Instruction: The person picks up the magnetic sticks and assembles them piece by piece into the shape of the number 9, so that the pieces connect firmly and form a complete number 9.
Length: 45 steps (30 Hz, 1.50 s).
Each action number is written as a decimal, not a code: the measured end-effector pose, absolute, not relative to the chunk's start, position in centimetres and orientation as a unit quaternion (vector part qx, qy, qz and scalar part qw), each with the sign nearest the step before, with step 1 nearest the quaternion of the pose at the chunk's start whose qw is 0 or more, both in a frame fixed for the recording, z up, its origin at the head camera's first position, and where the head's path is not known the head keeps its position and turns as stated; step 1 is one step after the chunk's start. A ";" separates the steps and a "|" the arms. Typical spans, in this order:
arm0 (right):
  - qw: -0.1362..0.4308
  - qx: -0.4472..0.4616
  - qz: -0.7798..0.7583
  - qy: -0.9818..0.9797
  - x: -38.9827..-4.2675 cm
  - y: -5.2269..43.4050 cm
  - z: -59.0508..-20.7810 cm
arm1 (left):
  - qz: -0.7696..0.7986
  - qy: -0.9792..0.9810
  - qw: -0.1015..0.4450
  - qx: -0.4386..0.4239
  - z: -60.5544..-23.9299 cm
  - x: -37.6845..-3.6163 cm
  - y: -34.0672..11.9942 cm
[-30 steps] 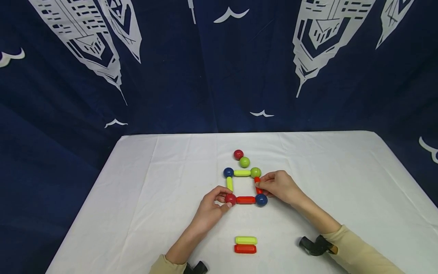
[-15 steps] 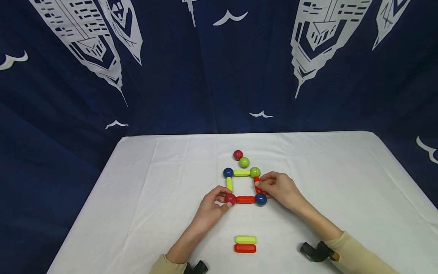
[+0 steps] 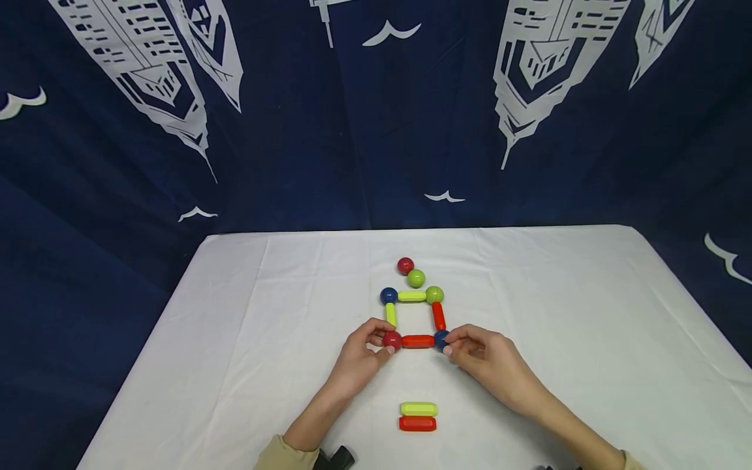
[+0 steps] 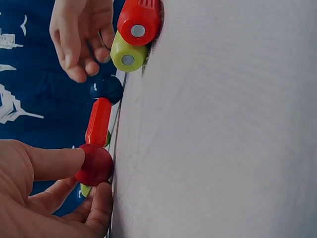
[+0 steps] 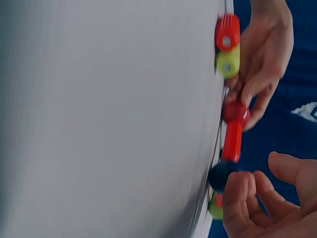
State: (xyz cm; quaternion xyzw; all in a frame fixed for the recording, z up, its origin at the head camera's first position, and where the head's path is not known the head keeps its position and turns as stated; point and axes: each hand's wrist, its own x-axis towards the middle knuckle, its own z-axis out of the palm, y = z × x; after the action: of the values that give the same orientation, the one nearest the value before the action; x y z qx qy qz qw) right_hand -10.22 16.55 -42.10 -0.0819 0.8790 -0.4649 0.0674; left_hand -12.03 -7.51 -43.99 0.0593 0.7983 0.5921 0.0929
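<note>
Magnetic rods and balls form a flat square on the white cloth. My left hand [image 3: 360, 360] pinches the red ball [image 3: 392, 339] at the near left corner between thumb and fingers. At the near right corner is a blue ball [image 3: 439, 340], with the fingertips of my right hand [image 3: 499, 369] right beside it; in the right wrist view the thumb stands away from it. Red rods make the near side [image 3: 418, 341] and right side [image 3: 438, 316]. Yellow-green rods make the far side [image 3: 411, 296] and left side [image 3: 390, 313]. A green ball [image 3: 435, 295] and another blue ball [image 3: 389, 296] are the far corners.
Behind the square lie a loose red ball [image 3: 405, 266] and a green ball [image 3: 416, 279], close together. Nearer me, a yellow-green rod [image 3: 419, 408] and a red rod [image 3: 418, 423] lie side by side. A dark blue printed curtain [image 3: 294, 163] hangs beyond the table's far edge.
My right hand has let go of the red rod on the right side and moved nearer to me, to the blue corner ball. My left hand keeps its hold on the red ball.
</note>
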 end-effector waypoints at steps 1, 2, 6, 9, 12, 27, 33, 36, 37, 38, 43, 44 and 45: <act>0.081 -0.088 -0.471 0.874 -9.9 16.4 -42.2 | 0.592 0.799 0.093 0.059 -44.0 -12.1 -7.5; 0.094 -0.097 -0.477 0.869 -9.6 16.2 -42.3 | 0.591 0.799 0.092 0.059 -44.1 -12.1 -7.5; 0.148 -0.144 -0.490 0.847 -8.7 15.6 -42.5 | 0.589 0.801 0.093 0.061 -44.2 -12.2 -7.5; 0.185 -0.172 -0.497 0.830 -8.3 15.3 -42.8 | 0.589 0.800 0.094 0.064 -44.3 -12.3 -7.5; 0.210 -0.194 -0.495 0.820 -8.1 15.0 -43.0 | 0.589 0.800 0.094 0.067 -44.4 -12.3 -7.5; 0.185 -0.257 -0.422 0.850 -7.4 14.1 -43.0 | 0.593 0.797 0.093 0.067 -44.3 -12.2 -7.4; 0.230 -0.195 -0.490 0.818 -7.7 15.6 -42.7 | 0.590 0.799 0.095 0.062 -44.2 -12.1 -7.4; 0.252 -0.168 -0.521 0.798 -8.2 16.5 -42.5 | 0.588 0.801 0.094 0.061 -44.2 -12.1 -7.4; 0.257 -0.157 -0.530 0.793 -8.3 16.7 -42.5 | 0.588 0.801 0.094 0.060 -44.1 -12.1 -7.4; 0.263 -0.142 -0.541 0.786 -8.4 16.9 -42.5 | 0.587 0.802 0.094 0.060 -44.1 -12.1 -7.5; 0.254 -0.059 -0.579 0.773 -8.8 17.2 -42.6 | 0.590 0.800 0.094 0.059 -44.0 -12.1 -7.6; 0.248 -0.044 -0.585 0.771 -8.8 17.2 -42.6 | 0.590 0.800 0.095 0.058 -44.0 -12.1 -7.6; 0.240 -0.031 -0.587 0.773 -8.8 17.2 -42.6 | 0.592 0.798 0.097 0.058 -44.0 -12.1 -7.6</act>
State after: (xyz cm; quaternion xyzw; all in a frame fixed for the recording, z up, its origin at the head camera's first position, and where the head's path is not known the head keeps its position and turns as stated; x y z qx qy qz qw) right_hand -8.81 17.22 -42.55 -0.0312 0.7726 -0.5871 0.2398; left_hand -12.09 -7.59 -44.00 0.0580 0.7983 0.5916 0.0966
